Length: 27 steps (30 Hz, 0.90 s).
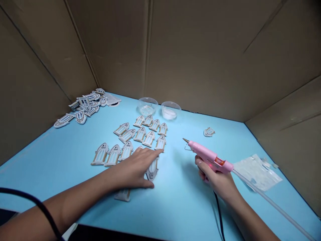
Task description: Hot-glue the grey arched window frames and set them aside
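My right hand (213, 177) is wrapped round the handle of a pink glue gun (205, 154), whose metal nozzle points left and up; a long clear glue stick (271, 202) sticks out behind it. My left hand (136, 167) lies over the nearest rows of small arched window pieces (126, 150), fingers spread, with thumb and fingers around one arched piece (152, 170). Whether it grips that piece cannot be made out. Another piece (122, 194) lies partly under my left wrist. More arched pieces (139, 134) stand in rows beyond the hand.
A heap of arched pieces (85, 103) lies at the back left. Two clear cups, one (147, 106) left of the other (171, 110), stand at the back. A single piece (209, 132) and a plastic bag (258, 174) lie right. Cardboard walls (190, 60) surround the blue table (173, 211).
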Available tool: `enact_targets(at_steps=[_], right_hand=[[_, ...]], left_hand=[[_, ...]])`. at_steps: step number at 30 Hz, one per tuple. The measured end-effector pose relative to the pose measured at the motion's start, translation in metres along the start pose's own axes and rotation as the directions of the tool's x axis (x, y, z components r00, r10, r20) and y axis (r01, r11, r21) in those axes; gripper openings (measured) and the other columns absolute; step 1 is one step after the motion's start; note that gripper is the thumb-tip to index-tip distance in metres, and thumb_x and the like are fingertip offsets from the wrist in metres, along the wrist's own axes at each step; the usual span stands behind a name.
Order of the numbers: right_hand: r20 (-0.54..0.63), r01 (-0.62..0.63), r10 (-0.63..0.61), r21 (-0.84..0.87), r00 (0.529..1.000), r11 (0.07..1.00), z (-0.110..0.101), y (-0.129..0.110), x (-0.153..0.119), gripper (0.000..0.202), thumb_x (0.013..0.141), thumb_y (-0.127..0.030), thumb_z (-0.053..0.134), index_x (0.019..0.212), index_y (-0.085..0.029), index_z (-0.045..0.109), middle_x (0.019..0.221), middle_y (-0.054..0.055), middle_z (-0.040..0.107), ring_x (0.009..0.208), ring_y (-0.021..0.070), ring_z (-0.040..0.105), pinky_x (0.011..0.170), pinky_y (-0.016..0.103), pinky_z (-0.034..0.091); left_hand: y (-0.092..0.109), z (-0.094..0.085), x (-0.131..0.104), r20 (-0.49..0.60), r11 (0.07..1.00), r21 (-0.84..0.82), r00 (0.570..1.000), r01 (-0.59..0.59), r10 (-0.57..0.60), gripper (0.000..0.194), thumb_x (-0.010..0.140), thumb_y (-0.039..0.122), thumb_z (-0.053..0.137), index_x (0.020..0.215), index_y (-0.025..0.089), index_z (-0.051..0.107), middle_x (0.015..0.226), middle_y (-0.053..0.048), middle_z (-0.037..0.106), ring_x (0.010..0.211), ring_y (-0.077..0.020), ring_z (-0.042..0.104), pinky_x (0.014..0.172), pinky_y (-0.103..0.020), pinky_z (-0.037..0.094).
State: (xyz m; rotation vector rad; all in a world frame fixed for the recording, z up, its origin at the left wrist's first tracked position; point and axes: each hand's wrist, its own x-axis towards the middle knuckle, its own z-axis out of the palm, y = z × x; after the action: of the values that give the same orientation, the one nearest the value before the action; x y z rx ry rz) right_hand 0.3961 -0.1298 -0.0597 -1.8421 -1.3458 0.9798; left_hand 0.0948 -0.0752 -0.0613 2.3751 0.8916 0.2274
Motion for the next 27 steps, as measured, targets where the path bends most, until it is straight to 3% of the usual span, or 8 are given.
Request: enact_targets(at_steps=[2, 4, 7, 10, 15, 27], right_hand=[[0.029, 0.069, -0.068, -0.03, 0.997, 0.997, 0.001, -0.005, -0.001, 0.03, 0.087, -0.052, 0.061, 0.082, -0.023, 0.06, 0.055, -0.003, 0.05, 0.05, 0.017, 0.048, 0.049, 0.03, 0.039], [0.105, 0.239, -0.232, -0.055, 0.967, 0.969, 0.003, -0.013, -0.002, 0.022, 0.088, -0.043, 0.061, 0.078, -0.023, 0.056, 0.057, -0.004, 0.048, 0.05, 0.0153, 0.046, 0.048, 0.029, 0.039], [0.264, 0.527, -0.495, -0.064, 0.828, 0.847, 0.007, -0.02, -0.003, 0.022, 0.089, -0.026, 0.058, 0.07, -0.023, 0.047, 0.063, -0.003, 0.049, 0.053, 0.0131, 0.048, 0.051, 0.027, 0.039], [0.331, 0.692, -0.636, -0.08, 0.697, 0.717, 0.013, -0.019, -0.005, 0.02, 0.088, -0.014, 0.054, 0.072, -0.022, 0.045, 0.067, -0.002, 0.052, 0.056, 0.0121, 0.051, 0.053, 0.024, 0.039], [0.327, 0.783, -0.722, -0.111, 0.61, 0.611, 0.023, -0.009, -0.008, 0.018, 0.083, -0.008, 0.053, 0.076, -0.022, 0.045, 0.07, -0.001, 0.054, 0.059, 0.0124, 0.052, 0.055, 0.024, 0.04], [0.279, 0.854, -0.811, -0.248, 0.514, 0.457, 0.026, -0.014, -0.014, 0.026, 0.09, -0.016, 0.053, 0.076, -0.024, 0.033, 0.067, -0.003, 0.042, 0.054, 0.0112, 0.043, 0.049, 0.023, 0.03]], left_hand=[[-0.001, 0.0, 0.0, 0.007, 0.999, -0.019, 0.999, 0.039, -0.039, 0.111, 0.074, 0.03, 0.09, 0.161, 0.026, 0.022, 0.153, -0.016, 0.049, 0.14, -0.0396, 0.045, 0.113, -0.055, 0.039], [-0.001, -0.001, 0.0, -0.016, 0.997, -0.046, 0.998, 0.055, -0.056, 0.115, 0.074, 0.027, 0.09, 0.163, 0.026, 0.018, 0.158, -0.017, 0.044, 0.142, -0.0398, 0.044, 0.114, -0.055, 0.039], [0.002, -0.002, 0.0, -0.093, 0.991, -0.13, 0.995, 0.026, -0.039, 0.123, 0.071, 0.022, 0.091, 0.164, 0.028, 0.011, 0.16, -0.017, 0.041, 0.143, -0.0372, 0.043, 0.115, -0.053, 0.04], [0.005, -0.002, 0.0, -0.179, 0.977, -0.21, 0.984, -0.028, -0.01, 0.126, 0.069, 0.019, 0.093, 0.164, 0.03, 0.011, 0.153, -0.014, 0.049, 0.142, -0.0344, 0.045, 0.117, -0.051, 0.04], [0.005, 0.005, -0.001, -0.211, 0.946, -0.3, 0.976, -0.123, 0.06, 0.131, 0.066, 0.026, 0.097, 0.164, 0.032, 0.012, 0.146, -0.013, 0.055, 0.139, -0.0348, 0.048, 0.117, -0.052, 0.04], [0.004, 0.011, -0.002, -0.222, 0.944, -0.251, 0.962, -0.213, 0.158, 0.134, 0.066, 0.03, 0.098, 0.164, 0.036, 0.007, 0.148, -0.013, 0.053, 0.14, -0.036, 0.045, 0.117, -0.053, 0.04]])
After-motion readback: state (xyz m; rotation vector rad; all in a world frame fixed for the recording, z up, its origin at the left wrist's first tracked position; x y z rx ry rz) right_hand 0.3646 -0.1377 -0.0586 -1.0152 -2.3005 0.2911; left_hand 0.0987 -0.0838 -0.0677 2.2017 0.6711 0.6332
